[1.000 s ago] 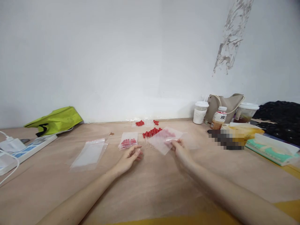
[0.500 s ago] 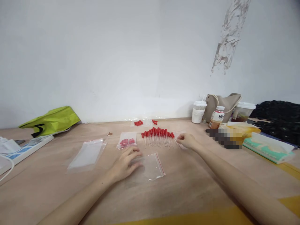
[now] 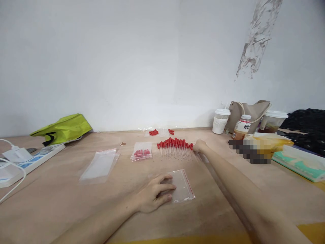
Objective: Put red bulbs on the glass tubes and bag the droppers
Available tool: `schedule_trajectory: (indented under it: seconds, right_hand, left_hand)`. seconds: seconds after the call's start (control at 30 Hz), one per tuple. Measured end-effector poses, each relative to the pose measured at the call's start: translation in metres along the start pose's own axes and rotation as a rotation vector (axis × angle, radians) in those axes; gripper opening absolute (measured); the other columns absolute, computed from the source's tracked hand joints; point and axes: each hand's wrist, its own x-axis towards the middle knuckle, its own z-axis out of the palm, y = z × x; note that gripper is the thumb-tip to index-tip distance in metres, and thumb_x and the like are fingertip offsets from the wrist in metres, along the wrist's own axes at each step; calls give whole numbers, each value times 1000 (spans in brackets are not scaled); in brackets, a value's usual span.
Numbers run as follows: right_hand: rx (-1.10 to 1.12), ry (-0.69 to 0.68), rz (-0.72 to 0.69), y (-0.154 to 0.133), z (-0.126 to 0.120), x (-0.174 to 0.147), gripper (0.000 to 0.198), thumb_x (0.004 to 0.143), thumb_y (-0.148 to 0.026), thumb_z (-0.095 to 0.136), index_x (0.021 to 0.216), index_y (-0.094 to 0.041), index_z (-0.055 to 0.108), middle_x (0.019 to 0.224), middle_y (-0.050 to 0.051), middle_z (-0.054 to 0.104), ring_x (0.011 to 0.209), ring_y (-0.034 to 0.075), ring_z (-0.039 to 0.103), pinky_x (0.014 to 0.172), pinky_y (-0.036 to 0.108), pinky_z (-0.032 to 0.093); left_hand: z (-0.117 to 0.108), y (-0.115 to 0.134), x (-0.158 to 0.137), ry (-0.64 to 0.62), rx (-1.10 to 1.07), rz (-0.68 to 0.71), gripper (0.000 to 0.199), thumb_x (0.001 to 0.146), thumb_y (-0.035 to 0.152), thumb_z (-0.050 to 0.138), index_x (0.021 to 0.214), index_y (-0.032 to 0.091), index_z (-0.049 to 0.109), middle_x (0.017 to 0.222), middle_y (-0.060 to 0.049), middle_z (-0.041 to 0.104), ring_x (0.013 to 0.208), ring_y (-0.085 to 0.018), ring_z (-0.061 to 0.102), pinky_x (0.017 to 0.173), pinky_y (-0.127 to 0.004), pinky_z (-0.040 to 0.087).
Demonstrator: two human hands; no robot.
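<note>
My left hand (image 3: 158, 194) lies low over a clear zip bag (image 3: 183, 184) with a red seal line. Its fingers are spread and rest on the bag's left part. Beyond it, a fanned row of droppers (image 3: 175, 145) with red bulbs and thin clear stems lies on the table. My right hand (image 3: 200, 147) is at the row's right end, beside the last red bulb, its fingers bent together. What they hold, if anything, is hidden. Left of the row is a small zip bag (image 3: 142, 151) with several pink-red bulbs inside.
A stack of clear bags (image 3: 100, 166) lies left. Loose red bulbs (image 3: 153, 132) lie on plastic near the wall. A power strip (image 3: 33, 164) and green bag (image 3: 66, 128) are far left. On the right stand a white cup (image 3: 220, 122), a bottle (image 3: 241, 128) and a tissue pack (image 3: 299, 162).
The view has shifted slightly left. My left hand has come nearer and right, settling on the zip bag. My right hand has moved up to the bulb end of the rightmost dropper.
</note>
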Motion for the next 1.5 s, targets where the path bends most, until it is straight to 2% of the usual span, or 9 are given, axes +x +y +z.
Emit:
schedule_trajectory:
  seconds: [0.2, 0.4, 0.53, 0.67, 0.83, 0.93, 1.1, 1.27, 1.5]
  right_hand:
    - [240, -29, -32, 9, -23, -28, 37, 71, -18, 46, 107, -10, 47, 68, 8, 61, 58, 14, 57, 50, 21, 41]
    - [996, -38, -88, 26, -4, -95, 55, 66, -22, 48, 118, -19, 28, 57, -7, 47, 47, 10, 50, 43, 21, 41]
    - [1208, -4, -69, 30, 13, -121, 59, 63, -29, 56, 114, -24, 26, 62, -8, 44, 47, 9, 49, 43, 21, 42]
    - [1280, -65, -47, 27, 19, -129, 57, 63, -31, 61, 108, -24, 28, 64, -8, 46, 50, 10, 52, 47, 23, 46]
    - [1320, -335, -110, 26, 19, -135, 40, 66, -42, 61, 93, -21, 41, 71, -2, 53, 64, 12, 58, 66, 29, 48]
    - [1129, -472, -229, 29, 12, -136, 35, 65, -44, 63, 84, -17, 52, 74, 1, 58, 65, 11, 56, 65, 27, 45]
    - [862, -505, -449, 34, 3, -135, 30, 65, -37, 65, 84, -15, 61, 68, -1, 57, 61, 9, 49, 57, 21, 38]
    - [988, -548, -447, 29, 13, -135, 33, 57, -35, 72, 78, -14, 57, 56, -5, 50, 51, 7, 42, 49, 20, 33]
    - [1100, -720, -454, 19, 19, -137, 28, 64, -35, 67, 80, -17, 53, 69, -1, 60, 56, 8, 51, 52, 20, 38]
  left_hand:
    - [-9, -2, -6, 106, -47, -85, 26, 86, 27, 41, 104, 22, 59, 105, -6, 56, 88, -16, 55, 79, -29, 45]
    - [-8, -10, -9, 0, -19, -50, 37, 83, 28, 48, 119, 27, 49, 123, -6, 49, 112, -22, 45, 94, -39, 36]
    - [-9, -10, -7, -54, -6, -66, 37, 86, 30, 43, 122, 29, 45, 127, -4, 46, 117, -20, 41, 97, -40, 33]
    - [-11, -9, -7, -95, 16, -69, 39, 85, 32, 43, 125, 28, 42, 131, -4, 42, 120, -20, 38, 99, -40, 31]
    - [-12, -6, -5, -69, 3, -37, 45, 85, 33, 45, 128, 28, 36, 129, -4, 43, 119, -21, 39, 99, -39, 30]
    - [-11, -6, -5, -67, 6, -34, 48, 85, 33, 45, 130, 27, 33, 130, -4, 43, 118, -21, 39, 99, -39, 29]
    - [-11, -8, -5, -61, 15, -41, 47, 85, 33, 45, 130, 26, 34, 129, -5, 43, 118, -22, 39, 98, -41, 29]
    - [-13, -6, -3, -71, 40, -26, 44, 86, 33, 43, 129, 25, 35, 128, -5, 45, 116, -22, 40, 98, -39, 30]
    - [-12, -4, 0, -62, 35, -21, 44, 87, 31, 42, 129, 26, 34, 127, -4, 46, 115, -21, 41, 97, -38, 30]
